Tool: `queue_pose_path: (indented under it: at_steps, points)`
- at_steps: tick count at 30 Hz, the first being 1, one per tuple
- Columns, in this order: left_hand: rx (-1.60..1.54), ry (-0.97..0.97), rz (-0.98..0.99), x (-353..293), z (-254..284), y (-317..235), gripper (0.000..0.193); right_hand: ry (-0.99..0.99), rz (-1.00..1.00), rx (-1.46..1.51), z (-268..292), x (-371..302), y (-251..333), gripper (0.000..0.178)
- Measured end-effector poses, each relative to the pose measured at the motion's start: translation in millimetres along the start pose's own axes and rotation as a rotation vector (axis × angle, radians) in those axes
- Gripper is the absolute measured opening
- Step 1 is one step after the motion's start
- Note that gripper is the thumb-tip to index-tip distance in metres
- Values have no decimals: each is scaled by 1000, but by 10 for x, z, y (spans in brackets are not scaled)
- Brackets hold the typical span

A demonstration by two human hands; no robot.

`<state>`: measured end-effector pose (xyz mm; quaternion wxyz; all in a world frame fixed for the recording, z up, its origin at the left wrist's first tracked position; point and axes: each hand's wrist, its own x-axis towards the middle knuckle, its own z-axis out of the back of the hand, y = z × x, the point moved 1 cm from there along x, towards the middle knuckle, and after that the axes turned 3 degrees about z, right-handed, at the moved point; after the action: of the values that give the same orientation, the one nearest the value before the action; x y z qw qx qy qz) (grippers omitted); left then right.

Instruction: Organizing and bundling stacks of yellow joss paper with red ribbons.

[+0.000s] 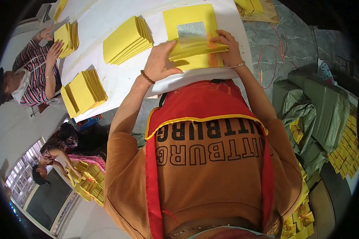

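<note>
On the white-covered table lies a stack of yellow paper sheets [189, 15], with a silver foil patch [192, 33] on the top one. The near part of the top sheet is bent up into a raised fold [199, 51]; an orange-red mark shows at its right. My left hand [159, 61] grips the left end of the fold, thumb on the near side and fingertips beyond it. At the right end, my right hand [229, 48] has its fingers bent over the paper; its thumb is mostly hidden.
Left of my hands stand fanned stacks of folded yellow paper [127, 40], another stack [83, 93] nearer the table's edge. A person in a striped top [34, 65] handles more paper [68, 39] across the table. Another person sits lower left beside yellow bundles [87, 179]. Green wrapped bundles [323, 103] stand at right.
</note>
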<state>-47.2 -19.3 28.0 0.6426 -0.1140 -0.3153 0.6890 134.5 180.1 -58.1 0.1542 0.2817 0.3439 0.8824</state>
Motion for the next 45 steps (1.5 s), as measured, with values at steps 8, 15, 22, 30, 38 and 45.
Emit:
queue_pose_path:
  at_steps: [8,15,22,30,38,45]
  points:
    - [338,-64,46,-7,-353,267,43,52,-77,100,61,38,82,33]
    - [444,-46,-55,-199,-188,-106,39,64,142,-172,297,-149,407,23]
    - [47,24,100,-374,-361,-87,23,308,-124,347,249,-297,447,11]
    - [-281,-87,793,-114,-467,18,25,-5,-494,478,45,-173,404,46]
    - [-130,-63,870,5,-508,124,26,57,-559,301,4,-97,255,37]
    - [-280,-64,945,35,-529,247,31,-21,-594,214,-68,-5,303,31]
